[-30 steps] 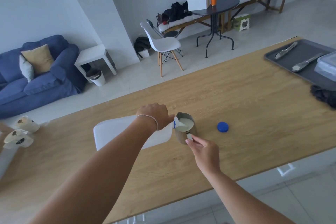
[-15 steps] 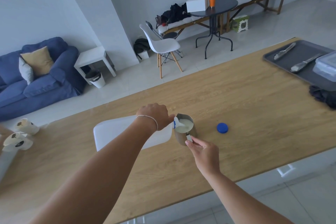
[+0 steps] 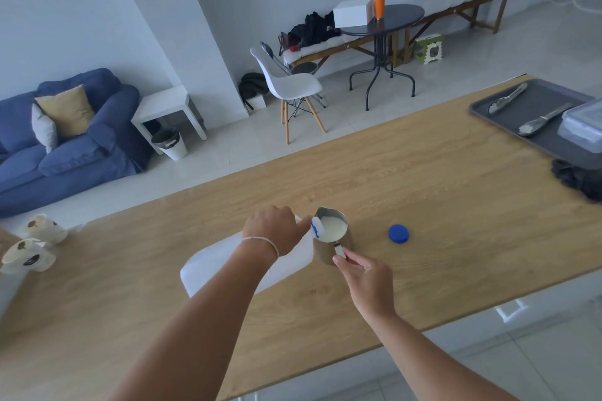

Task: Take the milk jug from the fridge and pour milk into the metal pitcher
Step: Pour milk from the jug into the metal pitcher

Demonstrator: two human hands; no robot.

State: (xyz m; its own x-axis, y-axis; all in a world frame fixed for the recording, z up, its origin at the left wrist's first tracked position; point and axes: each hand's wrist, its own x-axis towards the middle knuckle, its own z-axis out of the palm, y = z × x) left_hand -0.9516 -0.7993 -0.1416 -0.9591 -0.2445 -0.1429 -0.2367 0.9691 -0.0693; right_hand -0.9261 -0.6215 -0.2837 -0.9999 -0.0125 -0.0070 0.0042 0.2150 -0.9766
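A white plastic milk jug (image 3: 221, 264) lies tipped on its side above the wooden counter (image 3: 423, 192), its open blue-ringed mouth over the rim of the metal pitcher (image 3: 329, 254). My left hand (image 3: 277, 231) grips the jug near its neck. White milk fills much of the pitcher. My right hand (image 3: 365, 277) pinches the pitcher's handle at its near side. The jug's blue cap (image 3: 398, 233) lies flat on the counter to the right of the pitcher.
A grey tray (image 3: 508, 98) with two metal tools and a clear plastic box sits at the counter's far right, a dark cloth (image 3: 580, 179) beside it. Two white flowers (image 3: 29, 247) lie at the left edge. Beyond the counter stand a chair, tables and a sofa.
The milk level in the pitcher has risen a little. Both hands and the jug hold nearly the same pose.
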